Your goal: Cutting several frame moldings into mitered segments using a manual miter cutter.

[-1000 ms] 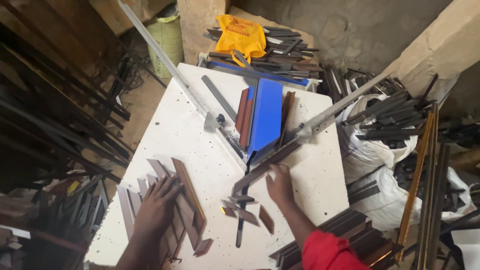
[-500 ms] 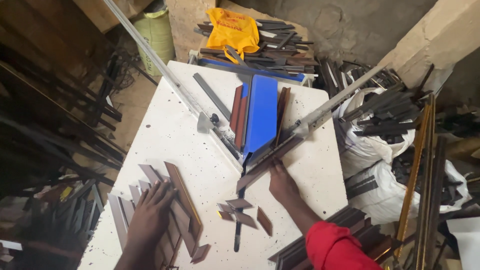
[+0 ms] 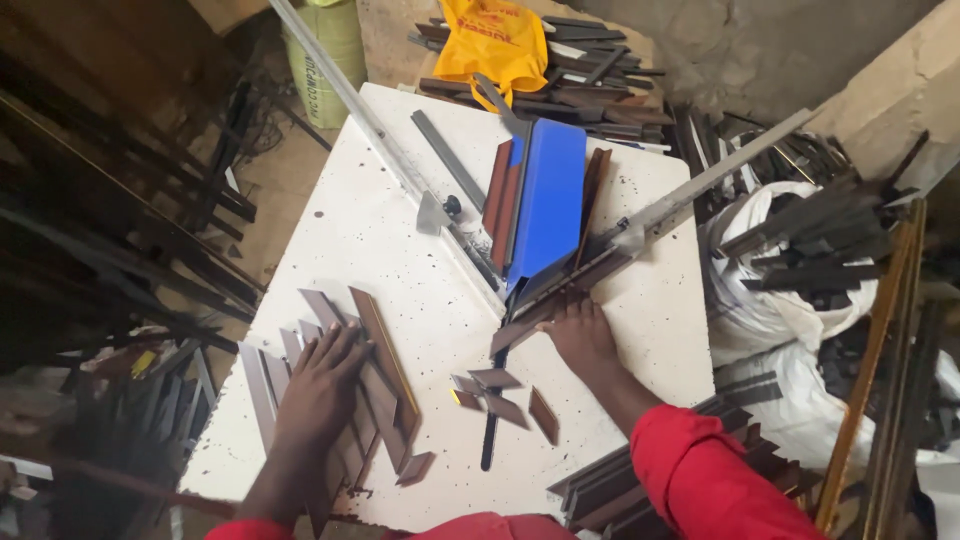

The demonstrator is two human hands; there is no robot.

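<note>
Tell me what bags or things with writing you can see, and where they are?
Crumpled yellow plastic bag: on dark metal strips beyond the table's far edge, red print.
Pale green woven sack: on the floor, far left of the table, dark print.
Big white sack: right of the table, holding dark strips.

Left hand (image 3: 322, 385) flat on brown strips (image 3: 375, 400) nr surface (image 3: 370, 230) front-left corner; right hand (image 3: 580, 335) on dark strips (image 3: 545, 305) mid-surface, below blue piece (image 3: 548, 205).

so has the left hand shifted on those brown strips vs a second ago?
No real shift. The left hand lies flat on the same row of brown strips near the white table's front left corner, as before; only the camera moved.
</note>
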